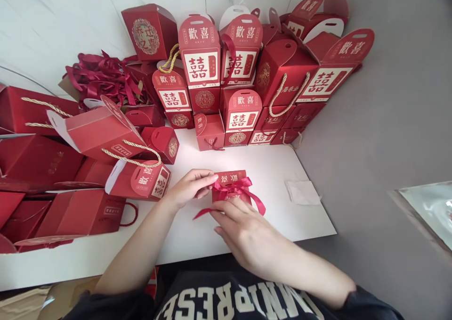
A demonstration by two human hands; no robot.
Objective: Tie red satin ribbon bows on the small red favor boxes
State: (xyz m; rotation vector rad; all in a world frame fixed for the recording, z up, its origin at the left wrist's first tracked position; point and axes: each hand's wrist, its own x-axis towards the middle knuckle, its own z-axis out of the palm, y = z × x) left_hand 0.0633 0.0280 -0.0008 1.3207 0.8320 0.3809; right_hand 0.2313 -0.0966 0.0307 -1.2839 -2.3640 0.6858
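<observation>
A small red gift box [230, 175] with gold characters lies on the white table in front of me. A crimson satin ribbon [243, 184] is tied in a bow on top of it, one tail curling right and another running out to the lower left. At the box's left side, my left hand [190, 187] has thumb and fingers closed at the bow's left end. My right hand [243, 230] reaches over the near part of the box and hides it. Its fingertips are bent together at the lower-left ribbon tail.
Red gift boxes [205, 42] stand stacked along the back wall, with more boxes [70, 211] piled at the left. A heap of crimson ribbons [102, 79] lies behind that pile. A folded white cloth or tissue [302, 192] rests at the right, near a grey side wall [370, 136].
</observation>
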